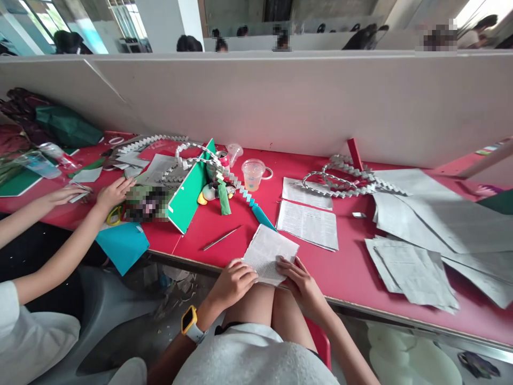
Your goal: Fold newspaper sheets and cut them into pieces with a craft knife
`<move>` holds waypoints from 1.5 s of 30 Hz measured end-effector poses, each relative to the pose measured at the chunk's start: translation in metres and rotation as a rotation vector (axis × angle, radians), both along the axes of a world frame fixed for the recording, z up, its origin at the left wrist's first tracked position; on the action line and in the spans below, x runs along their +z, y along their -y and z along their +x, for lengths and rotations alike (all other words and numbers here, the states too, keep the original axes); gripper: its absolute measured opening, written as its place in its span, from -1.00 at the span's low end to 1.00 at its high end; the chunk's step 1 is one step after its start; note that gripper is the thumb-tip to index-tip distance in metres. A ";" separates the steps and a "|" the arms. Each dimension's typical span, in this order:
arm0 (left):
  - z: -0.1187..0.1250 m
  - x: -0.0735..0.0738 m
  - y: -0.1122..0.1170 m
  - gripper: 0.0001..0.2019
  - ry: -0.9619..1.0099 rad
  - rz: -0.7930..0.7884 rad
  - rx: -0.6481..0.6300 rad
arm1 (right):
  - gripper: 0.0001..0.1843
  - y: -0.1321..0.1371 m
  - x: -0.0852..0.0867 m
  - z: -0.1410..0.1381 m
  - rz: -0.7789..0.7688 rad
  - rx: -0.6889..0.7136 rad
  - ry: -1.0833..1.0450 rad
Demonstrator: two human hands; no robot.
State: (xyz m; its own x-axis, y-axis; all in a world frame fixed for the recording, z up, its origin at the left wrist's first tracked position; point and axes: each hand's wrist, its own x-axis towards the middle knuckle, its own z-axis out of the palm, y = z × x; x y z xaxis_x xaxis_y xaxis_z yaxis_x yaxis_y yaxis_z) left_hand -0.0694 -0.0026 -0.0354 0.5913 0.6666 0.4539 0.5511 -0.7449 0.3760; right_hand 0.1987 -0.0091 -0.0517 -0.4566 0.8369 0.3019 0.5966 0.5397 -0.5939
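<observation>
A folded sheet of printed paper lies at the near edge of the red table. My left hand grips its lower left edge, fingers curled around it. My right hand presses on its lower right corner, fingers bent over the paper. A yellow watch sits on my left wrist. Just left of the sheet lies a thin metal rod.
Printed sheets and a large pile of newspaper lie to the right, folded paper chains behind. A green board, plastic cup and blue paper are left. Another person's hands work at far left.
</observation>
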 end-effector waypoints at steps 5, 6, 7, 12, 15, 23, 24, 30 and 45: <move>-0.007 -0.003 -0.007 -0.83 0.251 -0.417 0.165 | -0.72 0.000 0.017 0.001 -0.276 -0.066 -0.178; -0.006 -0.003 -0.009 -0.80 0.307 -0.504 0.210 | -0.72 0.000 0.019 0.000 -0.295 -0.095 -0.198; -0.003 -0.004 -0.012 -0.76 0.357 -0.577 0.245 | -0.70 0.000 0.021 -0.001 -0.308 -0.122 -0.210; 0.022 -0.004 -0.023 -0.47 0.387 -0.587 0.396 | -0.63 0.000 0.017 -0.017 -0.300 -0.393 -0.251; 0.037 -0.005 -0.027 -0.44 0.263 -0.434 0.570 | -0.74 -0.001 0.009 -0.029 -0.249 -0.580 -0.269; 0.056 0.001 -0.041 -0.74 -0.096 -0.279 0.647 | -0.61 -0.011 -0.005 -0.052 0.033 -0.738 -0.216; 0.056 0.001 -0.043 -0.75 -0.137 -0.290 0.643 | -0.58 -0.012 -0.006 -0.053 0.070 -0.749 -0.171; 0.057 -0.001 -0.045 -0.69 -0.186 -0.275 0.672 | -0.56 -0.015 -0.015 -0.058 0.108 -0.814 0.034; 0.062 0.009 -0.050 -0.73 -0.215 -0.359 0.712 | -0.52 -0.018 -0.020 -0.059 0.160 -0.783 0.023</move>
State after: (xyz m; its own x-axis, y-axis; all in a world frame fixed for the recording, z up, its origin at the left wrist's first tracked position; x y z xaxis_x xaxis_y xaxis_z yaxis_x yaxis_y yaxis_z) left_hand -0.0077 0.0474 -0.0261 0.0220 0.9975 0.0673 0.9330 -0.0447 0.3571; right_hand 0.1401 0.0085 -0.0717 0.2383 0.8644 0.4427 0.8488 0.0361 -0.5275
